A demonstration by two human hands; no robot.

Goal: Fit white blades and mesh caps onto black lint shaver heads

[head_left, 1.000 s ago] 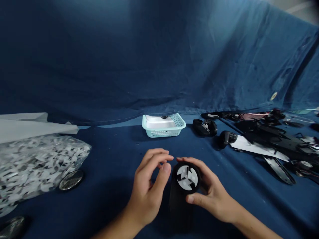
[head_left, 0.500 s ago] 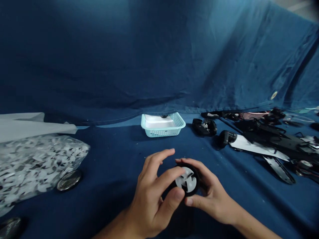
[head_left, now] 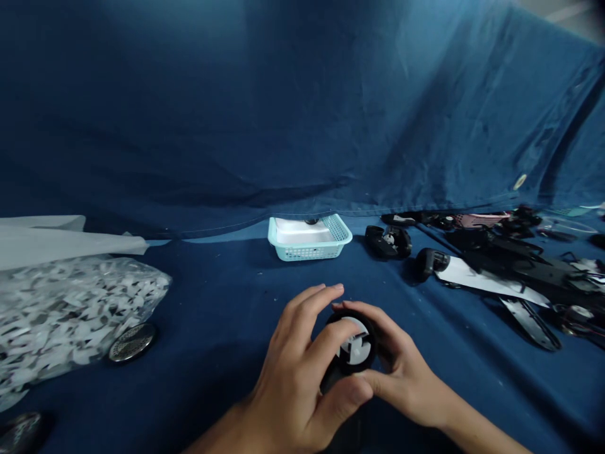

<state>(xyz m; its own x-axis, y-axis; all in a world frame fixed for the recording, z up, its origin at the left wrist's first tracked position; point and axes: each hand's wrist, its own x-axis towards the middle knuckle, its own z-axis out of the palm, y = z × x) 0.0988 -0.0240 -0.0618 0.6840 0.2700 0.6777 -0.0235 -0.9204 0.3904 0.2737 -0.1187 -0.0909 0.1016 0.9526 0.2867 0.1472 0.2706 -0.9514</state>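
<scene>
A round black part (head_left: pixel 358 343) with a grey-white slotted centre is held up over the blue cloth, its slotted face toward the camera. My right hand (head_left: pixel 401 366) wraps round its right side, thumb below and fingers above. From the left, my left hand (head_left: pixel 307 366) reaches over it, index fingertip on the grey centre and thumb at the lower rim. The other fingers of my left hand stretch past the top left of the part. Darker black material shows below the part, partly hidden by my left hand.
A light blue basket (head_left: pixel 309 252) with a white lining stands ahead. Left are a clear bag of small white pieces (head_left: pixel 85 315) and an oval metallic piece (head_left: pixel 132 342). Right lie a black housing (head_left: pixel 387 242), a white-and-black long part (head_left: pixel 486 280) and several dark parts.
My left hand has moved slightly right, its index finger further across the grey centre and its thumb further along the lower rim. My right hand has barely moved.
</scene>
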